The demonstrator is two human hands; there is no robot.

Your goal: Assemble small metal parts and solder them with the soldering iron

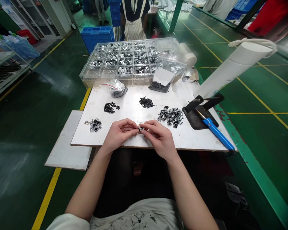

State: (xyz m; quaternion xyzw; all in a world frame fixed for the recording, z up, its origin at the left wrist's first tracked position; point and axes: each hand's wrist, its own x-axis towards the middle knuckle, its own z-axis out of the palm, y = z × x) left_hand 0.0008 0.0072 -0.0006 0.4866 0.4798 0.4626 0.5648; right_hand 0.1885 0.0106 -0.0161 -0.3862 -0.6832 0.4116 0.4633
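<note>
My left hand point(121, 132) and my right hand point(159, 137) meet near the front edge of the white board point(132, 115). Both hold one small dark metal part point(140, 128) between thumb and fingertips, with a thin wire piece showing above it. Right of my hands lies a pile of shiny black and silver clips point(171, 117). Beyond them are two piles of tiny black pieces, one in the middle point(146, 102) and one to the left point(111, 107). A small heap of silver and dark parts point(95, 125) sits at the board's left.
A soldering iron with a blue handle point(217, 134) rests in a black stand point(199, 118). Behind the piles are a bag of dark parts point(116, 89), another bag point(159, 85) and a clear compartment box point(91, 75). A white tube point(235, 68) leans at right; a person point(134, 25) is beyond.
</note>
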